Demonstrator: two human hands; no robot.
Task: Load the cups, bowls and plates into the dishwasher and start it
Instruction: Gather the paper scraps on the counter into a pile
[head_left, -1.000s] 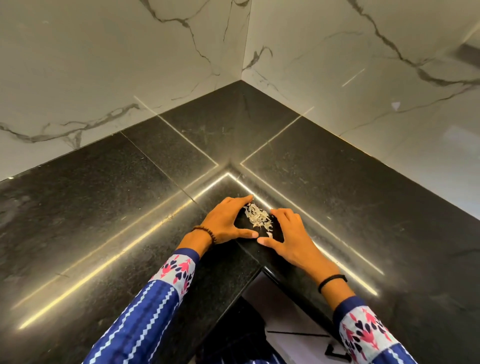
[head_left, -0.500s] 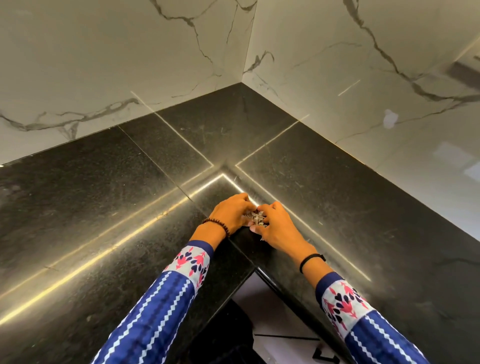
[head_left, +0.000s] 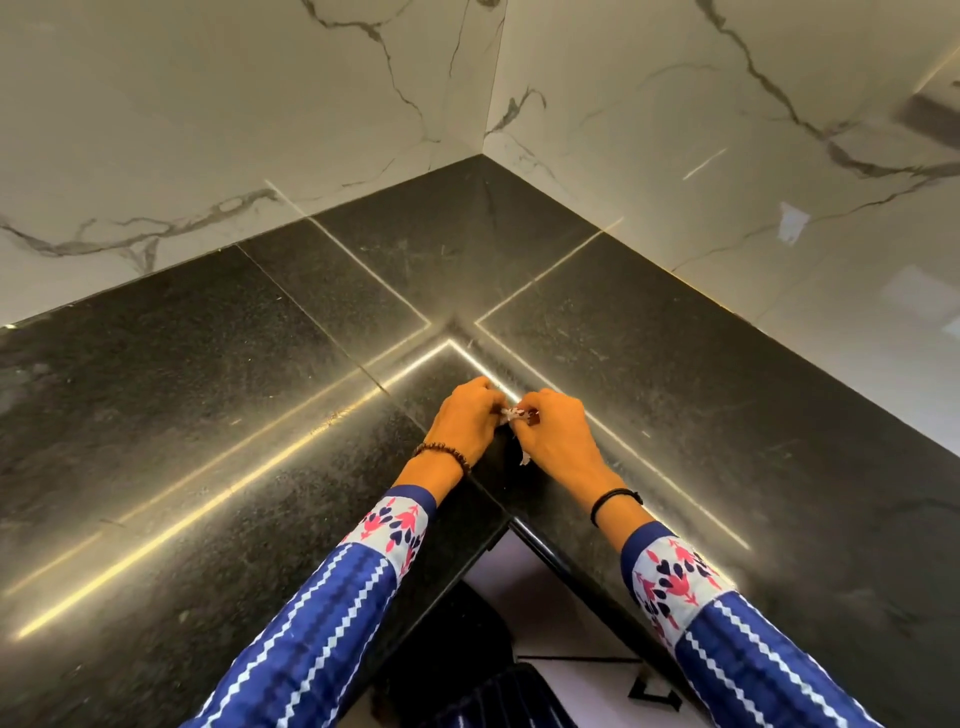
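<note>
No cup, bowl, plate or dishwasher is in view. My left hand (head_left: 467, 421) and my right hand (head_left: 553, 434) meet over the inner corner of a black stone countertop (head_left: 260, 441). Between their curled fingers they pinch a small heap of pale scraps (head_left: 514, 413). One more pale scrap (head_left: 524, 459) shows under my right hand on the counter. Most of the heap is hidden by the fingers.
White marble walls (head_left: 311, 114) meet in a corner behind the L-shaped counter. Bright light strips reflect on the stone. The counter's front edge (head_left: 540, 545) drops to a pale floor below, where dark clothing shows.
Both hands, spread flat around the loose scraps a second ago, have closed together and gathered the scraps between their fingers.
</note>
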